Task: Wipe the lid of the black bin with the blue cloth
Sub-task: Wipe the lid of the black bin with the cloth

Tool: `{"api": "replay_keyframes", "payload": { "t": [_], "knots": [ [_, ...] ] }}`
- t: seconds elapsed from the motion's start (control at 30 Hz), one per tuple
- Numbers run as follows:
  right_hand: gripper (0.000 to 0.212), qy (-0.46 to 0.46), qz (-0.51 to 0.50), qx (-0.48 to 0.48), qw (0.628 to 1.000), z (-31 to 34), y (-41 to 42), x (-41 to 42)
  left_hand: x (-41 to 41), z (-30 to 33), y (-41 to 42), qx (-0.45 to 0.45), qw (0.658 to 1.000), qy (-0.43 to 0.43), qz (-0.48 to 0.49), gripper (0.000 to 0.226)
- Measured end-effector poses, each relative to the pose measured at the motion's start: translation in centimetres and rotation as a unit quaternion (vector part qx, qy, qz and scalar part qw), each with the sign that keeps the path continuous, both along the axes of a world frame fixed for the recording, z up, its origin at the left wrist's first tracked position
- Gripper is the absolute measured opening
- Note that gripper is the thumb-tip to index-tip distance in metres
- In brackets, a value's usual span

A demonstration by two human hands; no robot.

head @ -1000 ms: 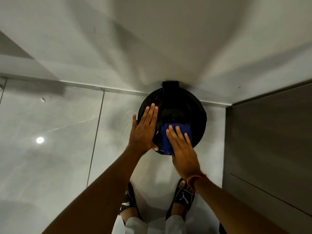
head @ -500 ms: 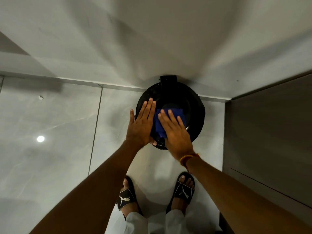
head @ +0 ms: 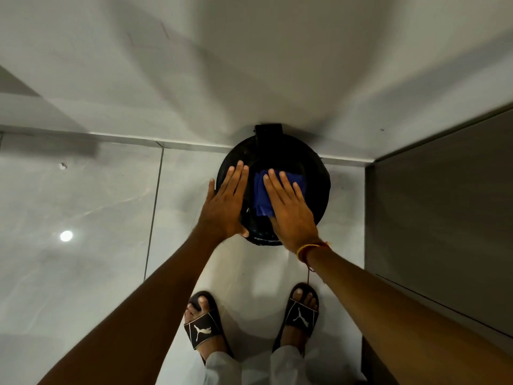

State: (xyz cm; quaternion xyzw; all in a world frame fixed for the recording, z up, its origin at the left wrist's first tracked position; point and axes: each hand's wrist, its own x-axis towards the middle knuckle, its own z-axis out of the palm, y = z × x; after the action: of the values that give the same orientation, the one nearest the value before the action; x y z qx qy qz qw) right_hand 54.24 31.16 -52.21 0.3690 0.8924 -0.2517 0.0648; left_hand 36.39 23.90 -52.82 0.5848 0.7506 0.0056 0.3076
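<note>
My fingers (head: pixel 280 182) are spread flat and straight on both hands, curled around nothing: the right hand (head: pixel 288 212) presses palm-down on the blue cloth (head: pixel 262 195), pinning it to the lid (head: pixel 316 184) of the black bin (head: pixel 323 201), while the left hand (head: pixel 224 209) lies open just beside it on the lid's left edge, its thumb hanging out over the floor (head: pixel 83 273). Nearest to me are my two feet in black slides (head: pixel 202 327), toes pointing toward the bin, with pale trouser cuffs (head: pixel 222 365) above them at the bottom of the view. My forearms reach forward from there, and a red and yellow thread (head: pixel 309 247) circles my right wrist with a loose end dangling down. Beyond the wrists comes the bin itself, round and seen from straight above; the lid is shut, so I cannot tell what is inside. The folded cloth sits a little left of the lid's centre, showing past my fingertips and along the left side of my palm. At the far rim a square black hinge block (head: pixel 268 133) touches the white wall (head: pixel 249 65). A dark cabinet panel (head: pixel 444 218) stands to the right, and a round light reflection (head: pixel 66 236) glows on the glossy tiles to the left.
</note>
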Motion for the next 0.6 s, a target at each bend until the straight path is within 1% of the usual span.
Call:
{"api": "replay_keyframes", "payload": {
  "t": [0.07, 0.1, 0.13, 0.17, 0.2, 0.23, 0.27, 0.33, 0.43, 0.53, 0.6],
  "knots": [
    [0.081, 0.044, 0.033, -0.048, 0.997, 0.6, 0.3, 0.7, 0.1, 0.8, 0.2, 0.021, 0.999, -0.03, 0.027, 0.125],
    [0.083, 0.075, 0.027, -0.088, 0.993, 1.2, 0.7, 1.4, 0.7, 1.5, 0.4, 0.048, 0.997, -0.04, 0.048, 0.109],
    [0.081, 0.109, -0.001, -0.12, 0.987, 1.8, 1.4, 2.1, 1.7, 2.3, 0.8, 0.081, 0.994, -0.041, 0.068, 0.096],
    [0.074, 0.132, -0.044, -0.119, 0.983, 2.1, 2.4, 2.6, 3.1, 3.0, 1.3, 0.109, 0.99, -0.039, 0.083, 0.088],
    [0.066, 0.134, -0.091, -0.096, 0.982, 2.1, 3.7, 2.7, 4.6, 3.4, 1.9, 0.121, 0.988, -0.035, 0.09, 0.082],
    [0.061, 0.113, -0.127, -0.075, 0.983, 1.9, 5.2, 2.6, 6.3, 3.4, 2.7, 0.122, 0.989, -0.029, 0.083, 0.078],
    [0.059, 0.081, -0.138, -0.07, 0.985, 1.3, 6.5, 2.3, 7.7, 2.9, 3.4, 0.116, 0.991, -0.018, 0.072, 0.073],
    [0.058, 0.032, -0.117, -0.091, 0.988, 0.1, 8.1, 1.3, 9.4, 1.3, 4.2, 0.101, 0.993, 0.008, 0.06, 0.068],
    [0.057, 0.031, -0.129, -0.114, 0.985, -1.0, 8.7, 0.5, 10.1, -0.3, 4.4, 0.094, 0.992, 0.035, 0.076, 0.069],
    [0.059, 0.018, -0.14, -0.113, 0.983, -1.4, 8.4, 0.4, 9.3, -0.5, 3.5, 0.106, 0.988, 0.086, 0.075, 0.07],
    [0.065, 0.003, -0.138, -0.095, 0.986, -1.7, 8.2, 0.3, 7.9, -0.8, 2.3, 0.096, 0.983, 0.104, 0.119, 0.07]
  ]
}}
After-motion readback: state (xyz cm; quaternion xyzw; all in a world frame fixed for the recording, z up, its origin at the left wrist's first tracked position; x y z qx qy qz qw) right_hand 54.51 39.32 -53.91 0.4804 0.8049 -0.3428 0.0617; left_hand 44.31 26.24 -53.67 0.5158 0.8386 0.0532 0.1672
